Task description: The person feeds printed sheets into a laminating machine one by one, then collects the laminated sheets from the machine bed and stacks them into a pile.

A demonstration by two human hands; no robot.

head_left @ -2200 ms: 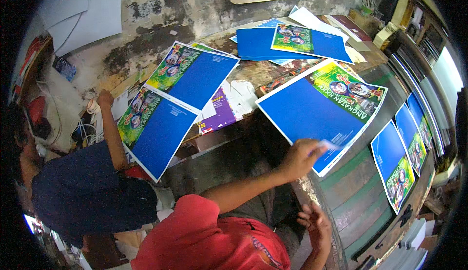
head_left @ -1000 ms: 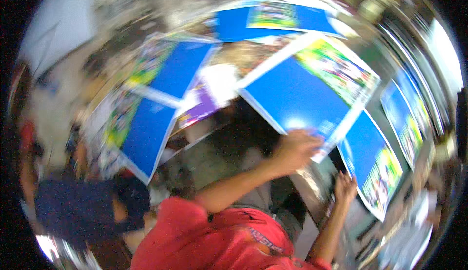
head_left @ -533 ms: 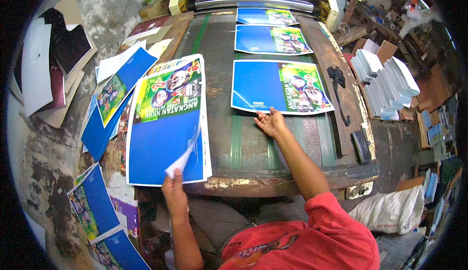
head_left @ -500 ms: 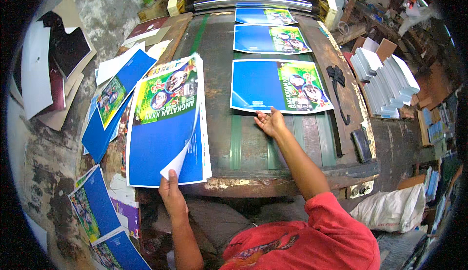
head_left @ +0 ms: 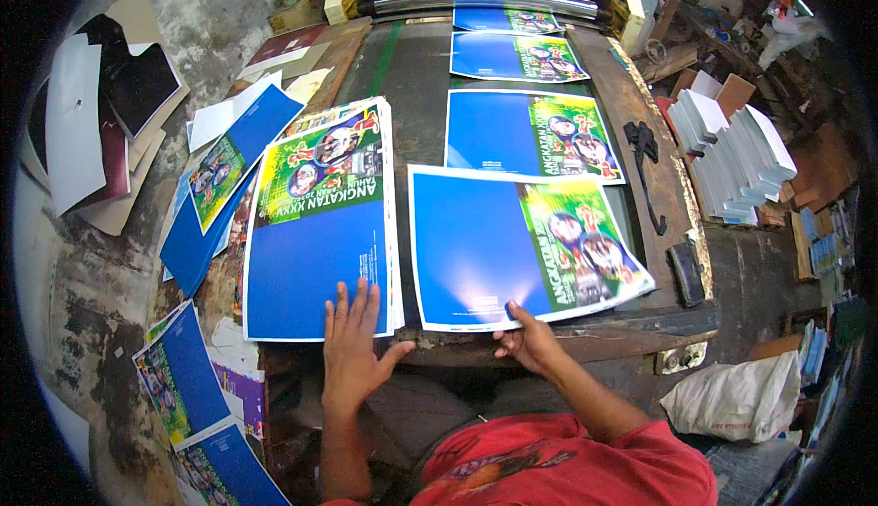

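In the head view, I take as landmark the thick pile of glossy paper sheets printed in blue and green with white borders. The left hand is at the near right corner of this pile, with its fingers spread and the thumb stretched outward. It grips nothing; the palm faces down over the top sheet, and how hard it presses I cannot tell.

The right hand is to the right of the pile. Its thumb lies on top and its fingers bend under the near edge of a single blue and green sheet of glossy paper, so it is pinched there. This sheet is just beside the pile, above the dark, worn flat bed with green stripes. Its far edge appears to overlap the near edge of the closest printed sheet in the row, which lies farther from the person than the pile's middle. Beyond the pile's far end, the row reaches the shiny metal rollers.

To do this well, in my judgement, the hold should remain light, because paper of this kind may crease. The sheet looks a little turned against the row, so its edges should be made parallel and the overlap kept narrow.
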